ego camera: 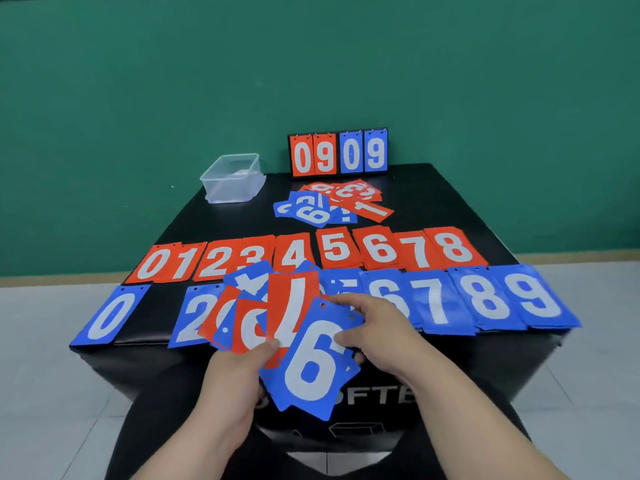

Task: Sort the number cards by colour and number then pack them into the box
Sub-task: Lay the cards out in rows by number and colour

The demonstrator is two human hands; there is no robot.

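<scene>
My left hand (239, 372) grips a fanned bunch of red and blue number cards (277, 306) over the table's near edge. My right hand (377, 327) pinches the front card of that fan, a blue 6 (311, 368), by its upper right edge. On the black table (159, 306) a red row (304, 251) runs from 0 to 8. In front of it a blue row (485, 296) shows 0, 2 and 5 to 9, partly hidden by the fan. A clear plastic box (232, 177) stands at the back left.
A loose heap of red and blue cards (332, 202) lies behind the rows. A small scoreboard stand reading 0909 (337, 153) stands at the table's far edge. A green wall rises behind; pale floor tiles lie on both sides.
</scene>
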